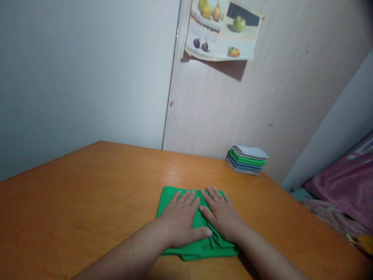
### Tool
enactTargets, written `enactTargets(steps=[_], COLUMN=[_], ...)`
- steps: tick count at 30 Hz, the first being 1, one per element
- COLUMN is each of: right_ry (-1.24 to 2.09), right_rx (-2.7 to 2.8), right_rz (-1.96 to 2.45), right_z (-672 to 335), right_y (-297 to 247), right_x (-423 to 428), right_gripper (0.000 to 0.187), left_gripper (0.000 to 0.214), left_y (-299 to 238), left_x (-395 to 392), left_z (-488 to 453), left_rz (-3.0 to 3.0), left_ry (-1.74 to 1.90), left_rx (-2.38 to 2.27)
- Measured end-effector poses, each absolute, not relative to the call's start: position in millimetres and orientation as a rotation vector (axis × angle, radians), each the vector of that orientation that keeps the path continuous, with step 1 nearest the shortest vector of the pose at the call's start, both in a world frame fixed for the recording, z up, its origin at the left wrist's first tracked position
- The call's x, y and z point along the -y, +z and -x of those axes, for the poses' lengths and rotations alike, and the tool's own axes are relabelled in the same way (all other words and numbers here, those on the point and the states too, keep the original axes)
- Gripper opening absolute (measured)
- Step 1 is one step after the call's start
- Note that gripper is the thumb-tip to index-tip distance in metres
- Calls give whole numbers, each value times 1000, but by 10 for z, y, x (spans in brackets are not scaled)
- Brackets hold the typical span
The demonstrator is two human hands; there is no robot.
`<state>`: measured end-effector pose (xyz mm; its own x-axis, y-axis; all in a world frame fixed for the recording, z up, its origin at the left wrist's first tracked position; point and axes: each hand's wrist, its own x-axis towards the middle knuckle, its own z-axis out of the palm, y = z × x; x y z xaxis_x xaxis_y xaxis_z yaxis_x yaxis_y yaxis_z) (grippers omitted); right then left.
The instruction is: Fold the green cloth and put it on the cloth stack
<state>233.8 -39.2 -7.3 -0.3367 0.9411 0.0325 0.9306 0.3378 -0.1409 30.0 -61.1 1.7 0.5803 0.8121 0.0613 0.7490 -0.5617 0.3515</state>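
A green cloth (201,251), folded into a rough rectangle, lies on the wooden table close to me. My left hand (182,221) rests flat on its left and middle part, fingers spread and thumb pointing right. On the right part lies my right hand (220,214), palm down with fingers apart. Between the two hands the fabric is creased and bunched, mostly toward the lower right. Much of the cloth's surface is hidden under the hands.
At the far right edge of the orange-brown table (116,186) stands a stack of folded cloths (247,160). A wall panel with a fruit print (223,35) rises behind. Pink fabric (344,182) lies beyond the table on the right.
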Motion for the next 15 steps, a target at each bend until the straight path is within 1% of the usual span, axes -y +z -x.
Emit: enactTargets(steps=[5,7,11,15], right_ry=[148,173,250,240], right_rx=[2458,2443,2355,2162], right_rz=[1741,1724,1715,1754], right_z=[-2325,-2326,-2393,-2587], right_y=[-48,-28,-32,-107], right_x=[407,416,463,578], right_gripper=[70,70,69,69], left_gripper=[74,67,61,59], left_y=[37,32,27,58], left_x=[531,465,320,251], left_z=[-243,-186,-45,31], left_rz=[-2547,-2566,-2579,-2583], left_ry=[458,504,494,512], left_rx=[-1296,-1348,-1490,-1544])
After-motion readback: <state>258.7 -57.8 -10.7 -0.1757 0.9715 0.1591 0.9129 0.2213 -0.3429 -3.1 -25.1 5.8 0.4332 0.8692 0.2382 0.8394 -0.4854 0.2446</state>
